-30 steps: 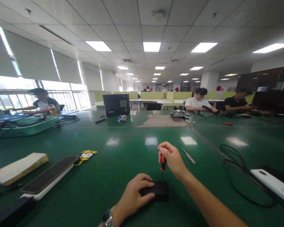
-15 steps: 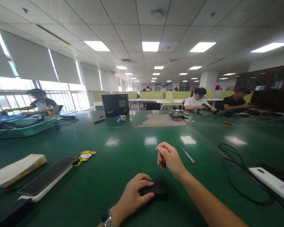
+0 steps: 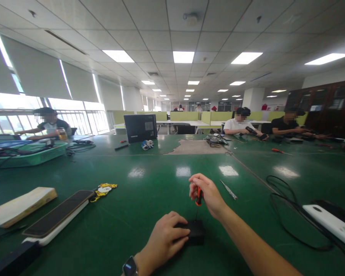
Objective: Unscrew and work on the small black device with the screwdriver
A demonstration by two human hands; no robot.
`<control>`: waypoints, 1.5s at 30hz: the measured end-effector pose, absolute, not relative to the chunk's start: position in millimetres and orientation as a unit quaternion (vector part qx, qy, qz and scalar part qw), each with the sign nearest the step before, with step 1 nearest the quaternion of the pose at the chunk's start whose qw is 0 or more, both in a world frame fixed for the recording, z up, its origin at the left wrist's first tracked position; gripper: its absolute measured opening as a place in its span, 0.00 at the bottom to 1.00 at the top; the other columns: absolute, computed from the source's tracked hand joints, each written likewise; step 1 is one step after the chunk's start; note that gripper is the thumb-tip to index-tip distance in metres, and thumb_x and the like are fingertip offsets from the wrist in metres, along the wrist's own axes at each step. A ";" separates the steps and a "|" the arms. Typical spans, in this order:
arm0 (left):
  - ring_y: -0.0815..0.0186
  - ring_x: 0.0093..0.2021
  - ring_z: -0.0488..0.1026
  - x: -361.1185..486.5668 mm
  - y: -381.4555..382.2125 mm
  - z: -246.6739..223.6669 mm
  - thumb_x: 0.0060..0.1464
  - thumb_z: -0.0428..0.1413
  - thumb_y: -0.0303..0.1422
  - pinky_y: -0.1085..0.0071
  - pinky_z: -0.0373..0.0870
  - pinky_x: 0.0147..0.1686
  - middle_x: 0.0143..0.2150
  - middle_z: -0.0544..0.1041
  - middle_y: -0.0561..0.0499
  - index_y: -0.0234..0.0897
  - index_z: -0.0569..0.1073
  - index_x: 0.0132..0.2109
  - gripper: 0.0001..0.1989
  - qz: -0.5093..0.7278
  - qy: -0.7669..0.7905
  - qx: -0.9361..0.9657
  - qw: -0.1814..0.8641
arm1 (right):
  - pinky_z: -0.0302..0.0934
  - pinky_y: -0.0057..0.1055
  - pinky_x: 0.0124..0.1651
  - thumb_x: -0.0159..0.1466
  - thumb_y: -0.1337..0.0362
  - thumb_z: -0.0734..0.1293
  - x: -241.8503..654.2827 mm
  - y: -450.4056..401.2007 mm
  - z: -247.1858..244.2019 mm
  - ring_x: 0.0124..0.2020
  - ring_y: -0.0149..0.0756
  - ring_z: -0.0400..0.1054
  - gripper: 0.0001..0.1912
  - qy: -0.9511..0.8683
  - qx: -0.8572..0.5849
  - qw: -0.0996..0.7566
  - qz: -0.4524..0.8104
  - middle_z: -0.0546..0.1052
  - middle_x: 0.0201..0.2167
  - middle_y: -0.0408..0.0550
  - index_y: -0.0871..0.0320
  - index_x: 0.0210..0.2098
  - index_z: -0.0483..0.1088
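A small black box [image 3: 197, 233] lies on the green table near the front edge of the view. My left hand [image 3: 169, 237] is on its left part, fingers over the top and front, holding it against the table. Above the box, my right hand [image 3: 204, 191] is closed round the orange-and-black handle of a screwdriver [image 3: 199, 197]. The screwdriver stands nearly upright, its thin shaft reaching down to the far side of the box's top. My left palm hides the box's left end.
A silver pen-like tool [image 3: 228, 190] lies right of my right hand. Further right are black cables [image 3: 287, 226] and a white device [image 3: 330, 222]. A phone [image 3: 60, 212] and a pale block [image 3: 23, 207] lie left. A monitor [image 3: 140, 128] and seated people are beyond.
My left hand has shifted slightly right on the box, its fingers closer together. My right hand's fingers have changed slightly round the screwdriver handle. The left wrist has rolled, showing the watch face.
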State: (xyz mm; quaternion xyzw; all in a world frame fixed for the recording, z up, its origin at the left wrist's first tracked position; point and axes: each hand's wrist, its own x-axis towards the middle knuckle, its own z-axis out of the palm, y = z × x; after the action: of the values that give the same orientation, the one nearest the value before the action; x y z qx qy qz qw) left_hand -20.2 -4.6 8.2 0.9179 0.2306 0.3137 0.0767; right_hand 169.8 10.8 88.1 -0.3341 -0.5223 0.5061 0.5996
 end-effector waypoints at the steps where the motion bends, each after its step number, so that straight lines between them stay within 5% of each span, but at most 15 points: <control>1: 0.61 0.42 0.70 -20.0 -5.0 9.0 0.58 0.55 0.29 0.67 0.69 0.41 0.44 0.75 0.47 0.43 0.77 0.43 0.08 0.311 0.226 0.920 0.069 | 0.60 0.25 0.23 0.58 0.54 0.65 169.1 11.1 87.5 0.20 0.28 0.64 0.12 -0.524 -0.336 0.601 0.501 0.68 0.20 0.37 0.58 0.33 0.67; 13: 0.62 0.38 0.70 -10.8 -7.6 -1.3 0.61 0.52 0.30 0.68 0.69 0.35 0.39 0.76 0.47 0.40 0.76 0.38 0.08 0.333 0.212 0.919 -0.014 | 0.56 0.24 0.20 0.57 0.53 0.66 171.1 12.5 88.1 0.16 0.26 0.60 0.15 -0.510 -0.342 0.608 0.504 0.65 0.16 0.37 0.58 0.24 0.64; 19: 0.62 0.38 0.70 -10.4 -8.6 1.8 0.59 0.53 0.29 0.67 0.70 0.37 0.38 0.76 0.46 0.38 0.76 0.35 0.08 0.355 0.207 0.910 0.046 | 0.42 0.20 0.14 0.58 0.56 0.66 170.9 7.2 87.8 0.11 0.21 0.47 0.13 -0.438 -0.252 0.649 0.568 0.58 0.13 0.33 0.57 0.25 0.62; 27: 0.63 0.37 0.70 -9.8 -6.4 -1.2 0.60 0.53 0.30 0.68 0.70 0.36 0.37 0.76 0.46 0.38 0.76 0.34 0.08 0.368 0.214 0.902 0.068 | 0.38 0.19 0.13 0.59 0.55 0.64 156.1 -7.2 84.0 0.10 0.20 0.43 0.13 -0.449 -0.208 0.617 0.612 0.56 0.11 0.32 0.57 0.25 0.63; 37: 0.62 0.38 0.70 -10.1 -5.9 -1.3 0.59 0.54 0.29 0.67 0.69 0.37 0.38 0.77 0.47 0.38 0.76 0.35 0.06 0.367 0.214 0.902 0.076 | 0.38 0.20 0.13 0.60 0.56 0.63 149.3 -5.6 75.8 0.10 0.21 0.43 0.12 -0.472 -0.210 0.583 0.627 0.57 0.12 0.32 0.57 0.27 0.63; 45: 0.62 0.39 0.70 -9.6 -7.5 -0.4 0.58 0.56 0.28 0.67 0.69 0.37 0.39 0.76 0.48 0.39 0.76 0.37 0.04 0.362 0.222 0.902 0.079 | 0.53 0.22 0.25 0.63 0.59 0.63 144.7 -8.4 78.6 0.21 0.25 0.57 0.09 -0.562 -0.286 0.581 0.514 0.64 0.20 0.36 0.56 0.30 0.61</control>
State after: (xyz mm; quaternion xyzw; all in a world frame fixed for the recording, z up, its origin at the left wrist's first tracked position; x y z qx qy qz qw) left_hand -9.6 -7.5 -0.4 0.9022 0.2217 0.3615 0.0789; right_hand 144.7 -8.4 78.6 -0.2863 -0.5616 0.5145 0.5813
